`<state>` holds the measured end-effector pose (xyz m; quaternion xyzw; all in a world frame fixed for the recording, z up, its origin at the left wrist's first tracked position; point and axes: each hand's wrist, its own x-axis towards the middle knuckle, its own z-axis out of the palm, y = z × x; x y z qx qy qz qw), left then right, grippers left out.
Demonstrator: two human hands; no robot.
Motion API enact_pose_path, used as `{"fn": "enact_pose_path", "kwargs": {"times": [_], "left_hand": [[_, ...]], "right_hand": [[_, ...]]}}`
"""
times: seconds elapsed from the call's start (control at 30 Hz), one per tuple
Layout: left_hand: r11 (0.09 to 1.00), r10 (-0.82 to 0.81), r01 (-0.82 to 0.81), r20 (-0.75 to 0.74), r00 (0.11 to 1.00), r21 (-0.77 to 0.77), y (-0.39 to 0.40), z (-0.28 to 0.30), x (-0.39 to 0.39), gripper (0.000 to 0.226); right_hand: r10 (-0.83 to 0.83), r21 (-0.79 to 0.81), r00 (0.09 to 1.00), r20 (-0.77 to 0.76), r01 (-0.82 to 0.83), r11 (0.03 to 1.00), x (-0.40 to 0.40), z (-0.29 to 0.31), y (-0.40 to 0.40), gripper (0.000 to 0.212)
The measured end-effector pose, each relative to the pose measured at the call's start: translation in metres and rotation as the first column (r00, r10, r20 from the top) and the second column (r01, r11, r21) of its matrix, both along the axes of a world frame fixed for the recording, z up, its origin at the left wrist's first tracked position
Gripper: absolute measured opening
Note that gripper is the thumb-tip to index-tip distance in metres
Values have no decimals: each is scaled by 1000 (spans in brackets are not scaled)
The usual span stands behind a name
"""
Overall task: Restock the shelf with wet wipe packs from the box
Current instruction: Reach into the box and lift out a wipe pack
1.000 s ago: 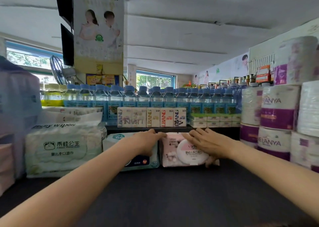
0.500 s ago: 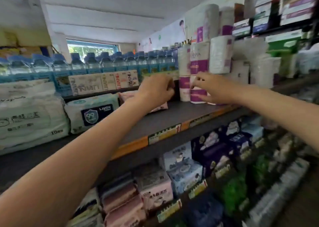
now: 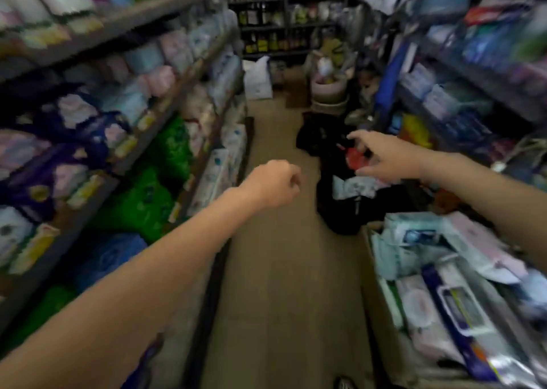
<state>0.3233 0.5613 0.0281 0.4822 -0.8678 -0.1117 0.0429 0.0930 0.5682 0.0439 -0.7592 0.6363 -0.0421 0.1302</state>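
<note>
The view is blurred by motion and looks down the aisle. A cardboard box (image 3: 370,294) at the lower right holds several wet wipe packs (image 3: 450,305) in white, pink and blue wrappers. My left hand (image 3: 272,184) hangs in mid-air over the floor with its fingers curled, holding nothing. My right hand (image 3: 384,158) reaches forward above and beyond the box, fingers spread and loose, empty. The shelf (image 3: 124,116) with stocked packs runs along the left side.
A brown floor (image 3: 275,270) runs down the aisle between the left shelf and a right rack (image 3: 461,72) of goods. Black bags (image 3: 337,163) with a red item lie on the floor beyond the box. A white sack (image 3: 257,78) and bins stand at the far end.
Both hands have left the packs on the top shelf and pulled away. My view has swung right and down from the shelf to the aisle floor and the box.
</note>
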Motion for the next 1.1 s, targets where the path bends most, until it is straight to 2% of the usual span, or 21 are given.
{"fn": "enact_pose_path", "kwargs": {"times": [0.17, 0.23, 0.43, 0.5, 0.6, 0.7, 0.8, 0.87, 0.93, 1.03, 1.1], "left_hand": [[966, -241, 231, 76, 968, 119, -4, -55, -133, 30], [949, -294, 277, 110, 949, 152, -6, -74, -181, 30], [916, -319, 277, 110, 941, 290, -23, -141, -302, 31], [901, -327, 277, 105, 939, 333, -21, -164, -333, 34], [869, -336, 256, 126, 933, 424, -12, -196, -360, 34], [839, -351, 246, 138, 926, 485, -2, -226, -375, 32], [830, -349, 227, 156, 924, 510, 8, -247, -383, 32], [819, -353, 215, 172, 920, 531, 12, -259, -385, 32], [813, -350, 195, 192, 917, 549, 17, -268, -384, 33], [822, -339, 173, 221, 914, 543, 17, -279, -382, 33], [856, -289, 153, 212, 933, 494, 11, -284, -382, 34]], "right_hand": [[-181, 295, 974, -137, 214, 931, -148, -63, 38, 45], [-244, 337, 959, -144, 280, 899, -197, -85, 44, 40], [-362, 323, 896, -257, 432, 842, -299, -183, 61, 44], [-389, 389, 874, -292, 480, 786, -315, -223, 73, 44], [-425, 530, 878, -221, 474, 703, -315, -266, 96, 37], [-366, 656, 913, -181, 389, 647, -312, -286, 109, 45], [-438, 734, 896, -67, 342, 587, -310, -306, 117, 74], [-514, 722, 857, -30, 374, 582, -307, -323, 119, 81], [-540, 660, 840, -54, 436, 612, -300, -332, 119, 77], [-494, 373, 864, -92, 490, 788, -294, -333, 97, 56], [-399, 227, 916, -51, 399, 888, -296, -329, 69, 52]]}}
